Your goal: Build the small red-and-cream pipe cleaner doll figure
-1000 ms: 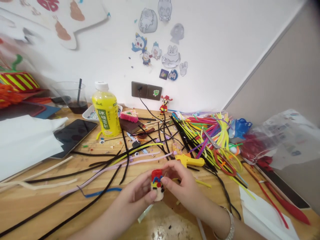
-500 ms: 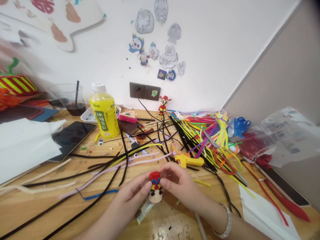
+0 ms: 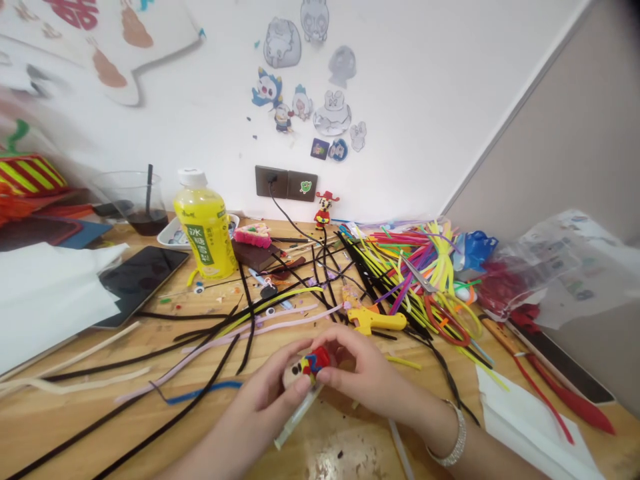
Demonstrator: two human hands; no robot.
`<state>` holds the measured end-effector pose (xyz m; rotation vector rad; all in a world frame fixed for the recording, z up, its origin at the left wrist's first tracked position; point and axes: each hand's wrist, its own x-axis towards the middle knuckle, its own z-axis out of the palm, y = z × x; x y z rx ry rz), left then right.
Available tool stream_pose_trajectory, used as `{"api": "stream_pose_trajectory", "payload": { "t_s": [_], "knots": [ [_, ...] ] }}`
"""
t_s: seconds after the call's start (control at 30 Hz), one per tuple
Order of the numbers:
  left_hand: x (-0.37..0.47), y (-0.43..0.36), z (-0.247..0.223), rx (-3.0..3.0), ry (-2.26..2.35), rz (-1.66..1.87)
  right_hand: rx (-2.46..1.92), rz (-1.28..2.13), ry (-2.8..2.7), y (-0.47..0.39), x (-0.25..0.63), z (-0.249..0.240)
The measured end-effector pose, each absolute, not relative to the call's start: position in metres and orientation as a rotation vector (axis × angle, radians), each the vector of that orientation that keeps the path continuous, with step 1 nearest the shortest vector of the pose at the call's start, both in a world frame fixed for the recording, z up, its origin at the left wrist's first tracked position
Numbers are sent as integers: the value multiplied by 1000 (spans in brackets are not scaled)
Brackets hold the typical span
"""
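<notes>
A small doll figure (image 3: pixel 311 364) with a pale head, dark eyes and a red, blue and yellow body lies tilted between my hands. My left hand (image 3: pixel 280 383) is closed around its head end, thumb on the near side. At the red end, my right hand (image 3: pixel 353 373) pinches it with thumb and curled fingers. Below the figure a whitish strip (image 3: pixel 295 421) rests on the wooden table (image 3: pixel 320 460). Beyond my right hand is a yellow hot glue gun (image 3: pixel 377 320). A similar finished-looking figure (image 3: pixel 323 210) with a red hat stands by the wall.
Black pipe cleaners (image 3: pixel 200 393) cross the left and middle. A colourful pipe cleaner bundle (image 3: pixel 400 260) and scissors (image 3: pixel 443 320) lie back right. A yellow bottle (image 3: pixel 206 230), cup (image 3: pixel 147 213) and tablet (image 3: pixel 145 277) stand or lie left. At far right are a knife (image 3: pixel 560 373) and plastic bag (image 3: pixel 540 260).
The figure has turned from head-down to lying sideways, its head now toward my left hand. My left hand has shifted its hold to the head end.
</notes>
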<state>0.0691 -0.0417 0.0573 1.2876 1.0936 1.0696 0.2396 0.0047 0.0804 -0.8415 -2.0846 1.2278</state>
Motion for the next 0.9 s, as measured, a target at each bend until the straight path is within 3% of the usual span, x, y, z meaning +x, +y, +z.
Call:
{"api": "stream_pose_trajectory", "payload": {
  "t_s": [0.23,0.9],
  "knots": [
    [68,-48,56,1679,1308,964,-695,1006,-2309,7,244,83],
    [69,-54,58,1697,1457,892,-799,698,-2191,-6,234,68]
  ]
}}
